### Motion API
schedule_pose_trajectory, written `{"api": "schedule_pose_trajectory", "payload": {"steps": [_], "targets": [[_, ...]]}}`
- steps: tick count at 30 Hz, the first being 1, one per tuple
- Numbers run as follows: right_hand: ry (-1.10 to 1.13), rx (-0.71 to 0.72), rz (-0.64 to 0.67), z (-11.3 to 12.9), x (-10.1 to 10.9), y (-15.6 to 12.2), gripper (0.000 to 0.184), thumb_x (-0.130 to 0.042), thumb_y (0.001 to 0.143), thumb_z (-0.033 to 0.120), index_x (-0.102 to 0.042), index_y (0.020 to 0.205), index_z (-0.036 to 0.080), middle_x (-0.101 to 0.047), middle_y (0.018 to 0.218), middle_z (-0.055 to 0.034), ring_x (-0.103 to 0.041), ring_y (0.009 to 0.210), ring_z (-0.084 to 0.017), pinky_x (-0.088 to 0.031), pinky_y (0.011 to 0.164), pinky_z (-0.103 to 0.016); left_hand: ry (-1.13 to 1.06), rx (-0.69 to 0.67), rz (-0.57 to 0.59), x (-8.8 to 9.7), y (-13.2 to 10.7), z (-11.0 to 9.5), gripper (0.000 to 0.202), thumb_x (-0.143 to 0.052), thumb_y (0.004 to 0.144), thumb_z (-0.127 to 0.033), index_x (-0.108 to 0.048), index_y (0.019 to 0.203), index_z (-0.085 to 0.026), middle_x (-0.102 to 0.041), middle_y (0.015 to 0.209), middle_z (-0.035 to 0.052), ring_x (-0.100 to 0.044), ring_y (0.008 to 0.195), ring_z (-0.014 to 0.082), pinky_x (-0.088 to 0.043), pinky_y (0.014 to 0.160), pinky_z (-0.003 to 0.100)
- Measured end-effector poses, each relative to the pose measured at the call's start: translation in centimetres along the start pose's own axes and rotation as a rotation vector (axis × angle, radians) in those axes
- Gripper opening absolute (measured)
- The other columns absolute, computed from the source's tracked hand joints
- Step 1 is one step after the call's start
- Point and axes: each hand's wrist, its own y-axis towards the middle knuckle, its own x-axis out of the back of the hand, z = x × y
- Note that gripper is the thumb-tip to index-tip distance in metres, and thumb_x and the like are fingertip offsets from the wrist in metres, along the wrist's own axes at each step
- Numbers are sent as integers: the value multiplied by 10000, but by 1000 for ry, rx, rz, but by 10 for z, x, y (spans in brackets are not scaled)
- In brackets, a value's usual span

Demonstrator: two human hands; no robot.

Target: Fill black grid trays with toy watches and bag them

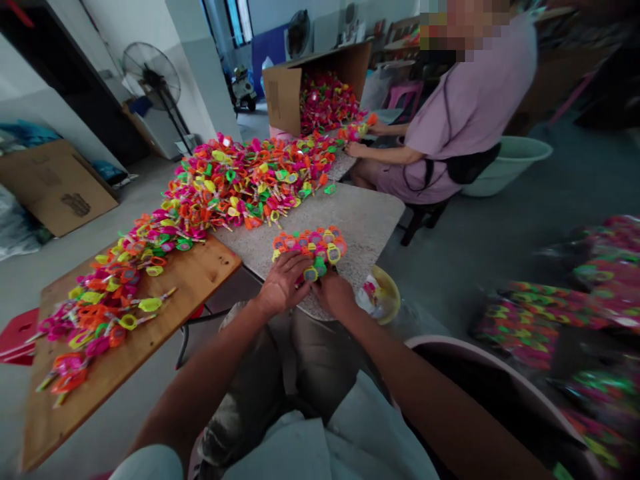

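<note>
A block of bright plastic toy watches (313,245), set side by side in rows, sits at the near end of the speckled tabletop (370,212). My left hand (286,283) is closed over its near left part, fingers lying across the pieces. At the near right corner, my right hand (334,292) is closed against the block, close to a green and a yellow piece; some of its fingers are hidden. A big loose heap of similar pieces (245,177), many with thin sticks, covers the far left of the tabletop.
More pieces lie on a wooden board (200,280) at left. A cardboard box (284,100) full of them lies behind. Another person (450,133) sits at the far right. A yellow bucket (393,293), a large dark tub (465,347) and bagged pieces (525,327) stand at right.
</note>
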Motion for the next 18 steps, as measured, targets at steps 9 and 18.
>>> {"api": "schedule_pose_trajectory", "payload": {"steps": [9, 18], "targets": [[354, 229, -395, -48, -31, -70, 318, -498, 948, 466, -668, 1059, 223, -705, 1031, -114, -676, 934, -261, -530, 876, -404, 596, 602, 6, 124, -130, 110, 346, -497, 955, -230, -609, 1279, -183, -575, 1399, 146, -467, 1364, 284, -366, 1159, 515], [507, 248, -301, -6, -43, -113, 220, -523, 977, 383, -676, 1030, 236, -699, 1028, -82, -675, 923, -222, -574, 783, -357, 799, 980, 550, 204, -219, 143, 297, -445, 938, -240, -736, 969, -189, -754, 943, 130, -681, 977, 339, -125, 1150, 706]]}}
